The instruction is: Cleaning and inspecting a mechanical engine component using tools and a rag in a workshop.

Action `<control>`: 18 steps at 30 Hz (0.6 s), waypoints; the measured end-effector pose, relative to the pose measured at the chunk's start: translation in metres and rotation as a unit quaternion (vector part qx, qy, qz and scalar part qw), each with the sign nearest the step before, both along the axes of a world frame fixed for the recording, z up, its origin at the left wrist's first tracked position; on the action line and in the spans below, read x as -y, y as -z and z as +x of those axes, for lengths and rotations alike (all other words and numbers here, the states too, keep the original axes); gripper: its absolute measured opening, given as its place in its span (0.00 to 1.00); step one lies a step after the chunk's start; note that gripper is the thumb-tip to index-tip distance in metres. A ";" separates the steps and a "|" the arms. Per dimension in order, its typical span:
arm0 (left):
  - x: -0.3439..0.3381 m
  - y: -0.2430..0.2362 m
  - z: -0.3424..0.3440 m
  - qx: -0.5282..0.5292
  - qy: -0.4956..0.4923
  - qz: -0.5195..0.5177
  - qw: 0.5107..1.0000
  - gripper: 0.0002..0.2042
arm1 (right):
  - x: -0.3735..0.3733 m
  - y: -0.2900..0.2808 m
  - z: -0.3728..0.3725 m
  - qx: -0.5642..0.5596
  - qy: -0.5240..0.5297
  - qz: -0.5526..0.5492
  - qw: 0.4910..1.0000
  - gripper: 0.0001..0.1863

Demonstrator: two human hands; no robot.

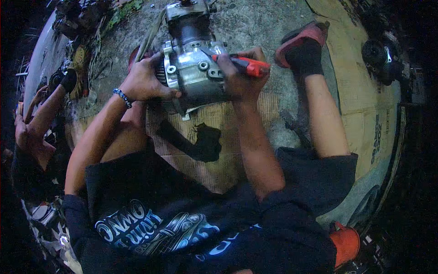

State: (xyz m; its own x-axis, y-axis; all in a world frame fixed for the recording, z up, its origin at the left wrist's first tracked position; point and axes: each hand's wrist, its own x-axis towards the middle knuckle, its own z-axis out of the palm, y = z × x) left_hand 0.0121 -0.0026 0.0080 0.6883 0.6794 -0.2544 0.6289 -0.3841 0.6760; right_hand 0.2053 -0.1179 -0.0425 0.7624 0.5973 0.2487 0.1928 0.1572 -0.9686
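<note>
A silver metal machine housing, rounded and with bolt holes and ports on its face, sits in front of me on the cardboard and concrete. My left hand grips its left side, thumb along the lower edge. In my right hand is a red and black utility knife. Its thin grey blade points up and left over the housing's upper face, and whether the tip touches the metal I cannot tell. The right fingers also lie against the housing's right side. A dark cylindrical section joins the housing to a metal block beyond.
Brown cardboard covers the ground on the right and beneath the housing. My foot in a red sandal rests at the right. Another person's hands and leg are at the far left. Dark round parts lie far right; a red container stands lower right.
</note>
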 end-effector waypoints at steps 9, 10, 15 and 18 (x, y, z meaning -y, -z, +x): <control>-0.010 0.018 -0.016 0.003 0.005 0.056 0.998 0.50 | -0.003 -0.015 -0.021 0.204 0.020 0.049 0.977 0.15; -0.012 0.020 -0.015 0.005 0.007 0.060 0.998 0.50 | -0.004 -0.012 -0.021 0.246 0.030 0.068 0.967 0.15; -0.006 0.009 -0.010 -0.003 0.005 0.038 0.999 0.48 | 0.000 -0.002 -0.034 0.293 0.081 0.091 0.948 0.16; -0.006 0.008 -0.012 -0.013 -0.004 0.021 1.000 0.46 | -0.001 -0.006 -0.035 0.269 0.089 0.056 0.957 0.17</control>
